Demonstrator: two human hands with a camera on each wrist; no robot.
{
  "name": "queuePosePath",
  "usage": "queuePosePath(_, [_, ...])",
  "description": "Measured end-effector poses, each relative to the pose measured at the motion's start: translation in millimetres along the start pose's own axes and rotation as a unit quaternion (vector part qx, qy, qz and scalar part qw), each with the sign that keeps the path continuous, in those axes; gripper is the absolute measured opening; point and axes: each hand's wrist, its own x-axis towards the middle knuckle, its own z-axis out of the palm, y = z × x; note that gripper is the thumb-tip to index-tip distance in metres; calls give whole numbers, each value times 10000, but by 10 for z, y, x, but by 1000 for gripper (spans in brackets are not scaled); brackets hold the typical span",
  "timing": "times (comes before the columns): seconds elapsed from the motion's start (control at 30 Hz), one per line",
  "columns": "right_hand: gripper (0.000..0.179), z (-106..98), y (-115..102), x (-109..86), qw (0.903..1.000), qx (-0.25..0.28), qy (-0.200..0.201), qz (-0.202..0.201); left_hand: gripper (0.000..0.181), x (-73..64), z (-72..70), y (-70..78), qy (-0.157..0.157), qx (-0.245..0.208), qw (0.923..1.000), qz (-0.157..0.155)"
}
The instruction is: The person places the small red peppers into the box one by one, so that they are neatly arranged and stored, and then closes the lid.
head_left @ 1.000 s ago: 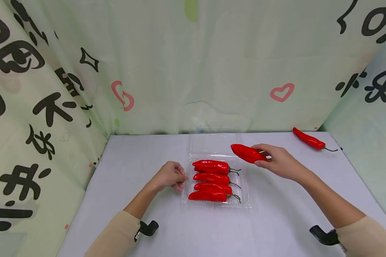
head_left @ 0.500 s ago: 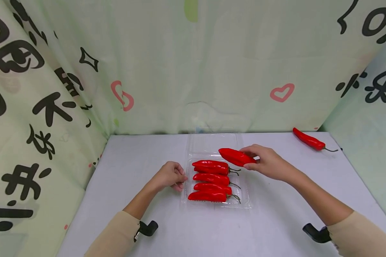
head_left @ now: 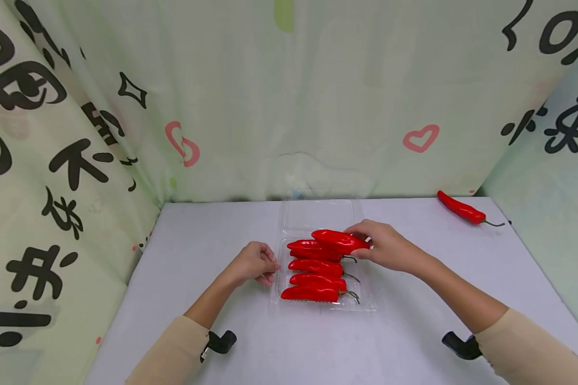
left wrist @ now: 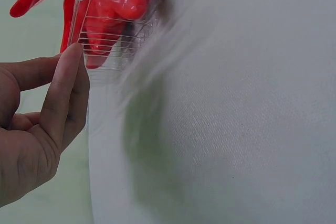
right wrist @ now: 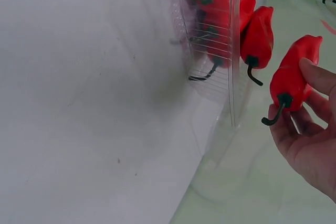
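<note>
A clear plastic box (head_left: 369, 299) with its lid folded back stands on the table, several red chili peppers (head_left: 313, 293) lying across it with green stems to the right. My right hand (head_left: 387, 247) holds another red chili pepper (right wrist: 295, 72) between thumb and fingers, over the far end of the box. Its stem points down past the fingers in the right wrist view. At the box's left side, my left hand (head_left: 254, 263) pinches the rim between thumb and fingertips, as the left wrist view shows. The peppers' lower sides are seen through the ribbed wall (left wrist: 113, 43).
A single red chili pepper (head_left: 462, 208) lies at the table's far right corner. The transparent lid (head_left: 318, 214) reaches to the table's back edge. Printed curtains (head_left: 250, 107) hang behind and on both sides of the white table (head_left: 212, 224).
My right hand has carried its chili pepper left and slightly toward me, from beside the lid to over the rearmost peppers in the box. The left hand has stayed at the rim.
</note>
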Motion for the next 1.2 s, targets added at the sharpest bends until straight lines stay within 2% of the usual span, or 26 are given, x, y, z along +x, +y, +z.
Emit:
queuePosePath(0.3, [49,101,-119,65,9997,-171,-141,-116,17,10,1,5,28,3,10000,-27])
queuePosePath(0.57, [47,210,-235,107,9997,-83,-208,33,18,11,-1,13,49,30,10000,-30])
queuePosePath(0.8, [47,293,-285,137,9993,-179,-303,-142,18,19,9,4,91,96,9999,-60])
queuePosePath(1.1, [50,413,-316,163,9990,-343,-111,-278,18,13,10,-8,81,99,9999,-58])
queuePosePath(1.2, [48,444,-323,169,9990,-383,-84,-212,18,16,10,-11,91,117,9999,-55])
